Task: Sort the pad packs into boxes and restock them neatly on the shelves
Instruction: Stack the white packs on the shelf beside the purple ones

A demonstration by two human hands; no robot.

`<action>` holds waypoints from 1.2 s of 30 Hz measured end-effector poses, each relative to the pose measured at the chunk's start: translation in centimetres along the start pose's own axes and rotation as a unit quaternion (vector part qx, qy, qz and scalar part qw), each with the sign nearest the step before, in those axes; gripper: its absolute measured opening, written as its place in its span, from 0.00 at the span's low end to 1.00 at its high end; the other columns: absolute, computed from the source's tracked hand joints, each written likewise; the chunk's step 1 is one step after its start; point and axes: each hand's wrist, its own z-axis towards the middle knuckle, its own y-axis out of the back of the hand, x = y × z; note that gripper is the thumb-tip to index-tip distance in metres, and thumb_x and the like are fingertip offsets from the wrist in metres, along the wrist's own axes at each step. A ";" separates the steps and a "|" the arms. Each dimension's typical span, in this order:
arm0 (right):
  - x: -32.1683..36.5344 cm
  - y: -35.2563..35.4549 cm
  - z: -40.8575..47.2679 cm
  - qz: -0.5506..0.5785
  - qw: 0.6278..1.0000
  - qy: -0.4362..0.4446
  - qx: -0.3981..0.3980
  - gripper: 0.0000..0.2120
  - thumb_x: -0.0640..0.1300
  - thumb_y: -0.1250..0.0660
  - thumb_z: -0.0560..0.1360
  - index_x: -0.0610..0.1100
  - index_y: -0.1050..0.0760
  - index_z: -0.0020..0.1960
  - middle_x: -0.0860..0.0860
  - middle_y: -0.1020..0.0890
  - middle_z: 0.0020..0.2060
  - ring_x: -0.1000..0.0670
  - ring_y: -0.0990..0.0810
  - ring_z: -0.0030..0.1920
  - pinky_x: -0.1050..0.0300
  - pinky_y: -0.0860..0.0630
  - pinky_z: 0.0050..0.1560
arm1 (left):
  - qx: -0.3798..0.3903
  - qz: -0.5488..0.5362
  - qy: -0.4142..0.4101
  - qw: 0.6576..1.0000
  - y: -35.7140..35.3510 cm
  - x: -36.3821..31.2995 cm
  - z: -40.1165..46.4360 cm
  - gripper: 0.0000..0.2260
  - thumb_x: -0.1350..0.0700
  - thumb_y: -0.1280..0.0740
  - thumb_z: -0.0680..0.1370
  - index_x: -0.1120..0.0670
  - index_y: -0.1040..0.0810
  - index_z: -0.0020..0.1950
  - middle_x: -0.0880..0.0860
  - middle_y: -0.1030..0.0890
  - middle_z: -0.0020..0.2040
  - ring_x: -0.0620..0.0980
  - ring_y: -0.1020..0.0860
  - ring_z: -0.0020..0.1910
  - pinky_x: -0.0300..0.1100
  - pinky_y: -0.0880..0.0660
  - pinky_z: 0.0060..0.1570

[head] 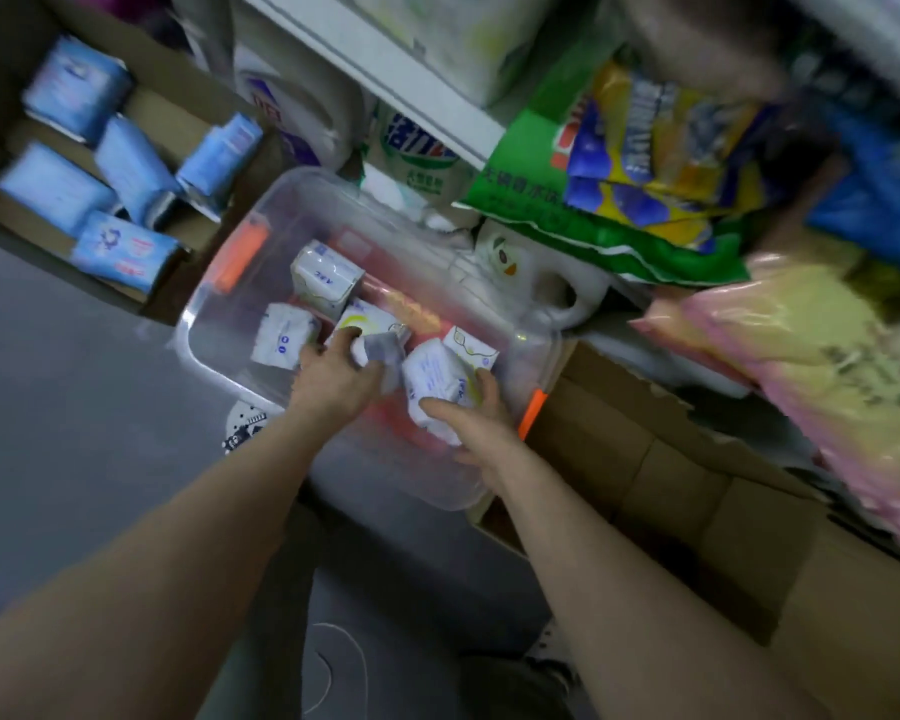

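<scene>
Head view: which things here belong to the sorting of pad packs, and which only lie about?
Belong to the job:
- clear plastic bin with orange latches
- white pad packs inside it
- left hand and right hand, each gripping a white pack
- blue pad packs in the brown cardboard box

Lying about:
- green detergent bag
- white jug with handle
- pink-and-yellow bag
</scene>
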 end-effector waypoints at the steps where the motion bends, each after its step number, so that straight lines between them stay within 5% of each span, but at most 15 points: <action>1: 0.1 1.0 -1.1 0.012 0.999 0.035 0.004 0.47 0.55 0.20 0.54 0.61 0.37 0.69 0.54 0.26 0.66 0.50 0.23 0.62 0.46 0.23 0.62 | 0.005 -0.078 0.012 0.997 0.7 -0.8 -1.5 0.30 0.39 0.38 0.71 0.48 0.32 0.71 0.62 0.32 0.71 0.63 0.32 0.69 0.55 0.33 0.68; 3: 0.3 2.9 -3.3 0.043 0.996 0.082 0.004 0.52 0.56 0.17 0.50 0.63 0.37 0.69 0.55 0.28 0.68 0.52 0.25 0.65 0.48 0.24 0.64 | 0.016 -0.245 0.048 0.968 1.5 -2.1 -4.6 0.31 0.39 0.36 0.64 0.46 0.28 0.66 0.60 0.24 0.64 0.63 0.25 0.62 0.59 0.27 0.62; 6: 1.8 5.8 -7.3 0.165 0.982 0.086 0.029 0.35 0.64 0.21 0.61 0.61 0.30 0.64 0.51 0.24 0.65 0.48 0.21 0.61 0.40 0.23 0.62 | 0.042 -0.394 0.094 0.913 2.1 -4.2 -9.7 0.20 0.48 0.36 0.74 0.45 0.32 0.66 0.56 0.24 0.60 0.59 0.22 0.53 0.57 0.21 0.48; 9: 3.1 9.1 -11.2 0.220 0.969 0.111 0.025 0.12 0.53 0.34 0.79 0.51 0.30 0.60 0.50 0.21 0.58 0.52 0.18 0.48 0.42 0.21 0.53 | 0.066 -0.455 0.072 0.885 2.3 -6.3 -14.2 0.17 0.52 0.40 0.79 0.46 0.34 0.68 0.56 0.25 0.61 0.59 0.23 0.56 0.58 0.23 0.50; 11: 3.7 11.4 -13.3 0.226 0.965 0.128 0.017 0.18 0.46 0.32 0.78 0.48 0.33 0.65 0.52 0.21 0.56 0.55 0.17 0.46 0.47 0.20 0.50 | 0.082 -0.479 0.045 0.873 2.4 -7.7 -16.8 0.14 0.53 0.40 0.80 0.48 0.33 0.65 0.57 0.24 0.61 0.58 0.23 0.56 0.58 0.23 0.51; 13: 4.0 13.7 -15.0 0.242 0.960 0.137 0.045 0.30 0.47 0.27 0.74 0.47 0.35 0.72 0.52 0.20 0.61 0.52 0.17 0.52 0.48 0.22 0.57 | 0.092 -0.483 0.024 0.870 2.5 -9.5 -19.3 0.11 0.53 0.40 0.80 0.48 0.32 0.62 0.58 0.23 0.61 0.58 0.23 0.56 0.60 0.25 0.55; 16: 4.8 17.3 -17.8 0.202 0.962 0.151 0.104 0.27 0.50 0.29 0.74 0.51 0.31 0.72 0.53 0.19 0.62 0.53 0.19 0.58 0.51 0.26 0.59 | 0.093 -0.465 -0.014 0.880 2.6 -12.4 -22.0 0.10 0.54 0.40 0.80 0.48 0.32 0.61 0.57 0.23 0.58 0.58 0.23 0.53 0.64 0.27 0.58; 21: 5.6 22.5 -21.0 0.208 0.959 0.180 0.075 0.34 0.52 0.23 0.63 0.52 0.31 0.66 0.52 0.18 0.60 0.46 0.19 0.59 0.37 0.26 0.62 | 0.099 -0.403 -0.095 0.905 2.4 -17.2 -26.0 0.10 0.55 0.39 0.79 0.51 0.31 0.60 0.55 0.24 0.51 0.57 0.22 0.46 0.52 0.22 0.44; 25: 5.9 26.3 -22.6 0.209 0.952 0.225 0.001 0.29 0.55 0.25 0.70 0.51 0.30 0.67 0.50 0.17 0.58 0.47 0.16 0.55 0.41 0.22 0.60 | 0.073 -0.377 -0.145 0.912 1.6 -20.6 -27.7 0.12 0.52 0.36 0.76 0.46 0.30 0.59 0.57 0.23 0.55 0.57 0.21 0.46 0.50 0.23 0.41; 28: 6.1 28.5 -23.5 0.217 0.947 0.236 -0.020 0.15 0.56 0.33 0.78 0.54 0.28 0.62 0.52 0.16 0.54 0.50 0.16 0.52 0.44 0.21 0.58 | 0.057 -0.382 -0.162 0.908 1.2 -22.6 -28.5 0.13 0.54 0.37 0.77 0.48 0.31 0.62 0.54 0.24 0.51 0.55 0.23 0.45 0.45 0.24 0.39; 32: 5.6 31.4 -24.4 0.249 0.941 0.226 -0.028 0.23 0.61 0.40 0.80 0.50 0.28 0.69 0.50 0.15 0.55 0.50 0.17 0.53 0.52 0.22 0.50 | 0.072 -0.348 -0.202 0.912 0.0 -25.3 -29.7 0.17 0.54 0.37 0.78 0.50 0.32 0.66 0.55 0.24 0.53 0.56 0.23 0.47 0.51 0.23 0.44; 36: 5.2 33.2 -25.9 0.267 0.943 0.197 -0.037 0.18 0.59 0.38 0.79 0.50 0.24 0.63 0.53 0.14 0.50 0.54 0.16 0.46 0.55 0.25 0.43 | 0.091 -0.340 -0.222 0.909 -1.1 -26.9 -30.8 0.16 0.56 0.39 0.79 0.50 0.33 0.66 0.52 0.25 0.49 0.54 0.24 0.44 0.49 0.24 0.43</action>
